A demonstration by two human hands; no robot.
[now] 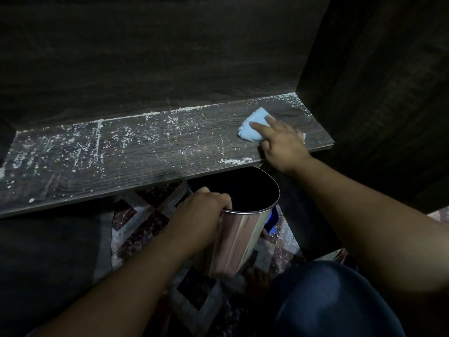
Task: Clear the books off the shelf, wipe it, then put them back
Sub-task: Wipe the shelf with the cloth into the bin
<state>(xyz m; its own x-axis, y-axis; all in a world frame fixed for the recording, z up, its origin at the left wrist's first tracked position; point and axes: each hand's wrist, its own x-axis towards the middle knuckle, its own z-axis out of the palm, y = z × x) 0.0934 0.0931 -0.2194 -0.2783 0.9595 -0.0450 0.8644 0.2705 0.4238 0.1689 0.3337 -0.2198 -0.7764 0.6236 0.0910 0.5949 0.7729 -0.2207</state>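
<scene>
1. The dark wooden shelf (121, 161) runs across the middle of the view, set between a back panel (145, 57) and a side panel (376, 93) of the same dark wood.
2. White crumbs (80, 147) and dusty streaks cover most of its top, thickest at the left and along the seam with the back panel; the patch at the far right end looks cleaner.
3. A light-blue cloth (252, 125) lies bunched on that right end of the shelf, near the side panel.
4. The right hand (281, 144) presses down on the cloth with its fingers stretched out fairly straight (the forefinger lies across the blue fabric); it grips nothing.
5. The left hand (201, 215) is below the shelf's front edge, fingers curled over the rim of a shiny metal bin (243, 239) and holding it.
6. The bin is tilted, its dark mouth sitting just under the shelf edge, beneath the right wrist.
7. Underneath lies a patterned rug (141, 224), and a knee in blue denim (328, 300) shows at lower right.
</scene>
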